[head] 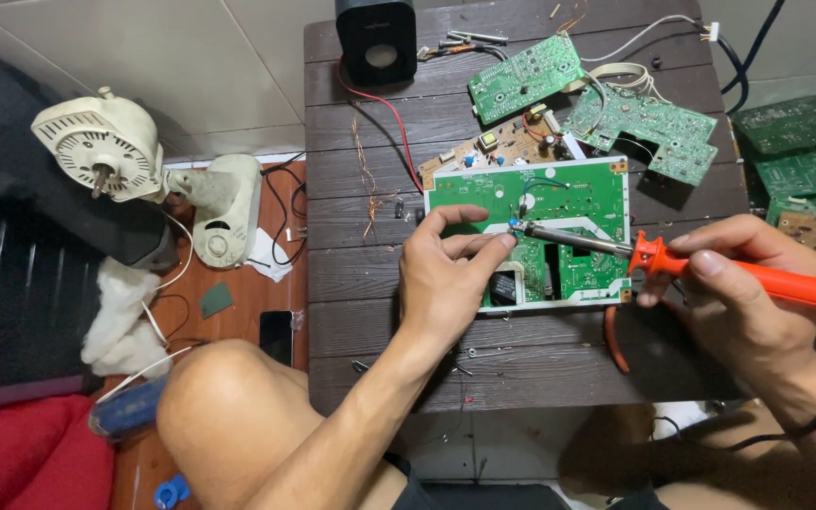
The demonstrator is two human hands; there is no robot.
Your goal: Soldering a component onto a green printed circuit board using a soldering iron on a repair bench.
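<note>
I see my right hand [739,283] closed around the orange handle of a soldering iron [710,269], its metal tip reaching left to a spot on the green circuit board [573,194]. My left hand [450,274] rests on the board's left edge, thumb and forefinger pinched on a small part just beside the tip. The board lies flat on the dark wooden table [370,274], between both hands.

A home electronics repair corner. Green circuit boards [639,123] crowd the dark slatted counter [380,283], with a soldering iron [710,269] over one. A dismantled fan motor [106,146] sits on the floor off the counter's left edge.
</note>
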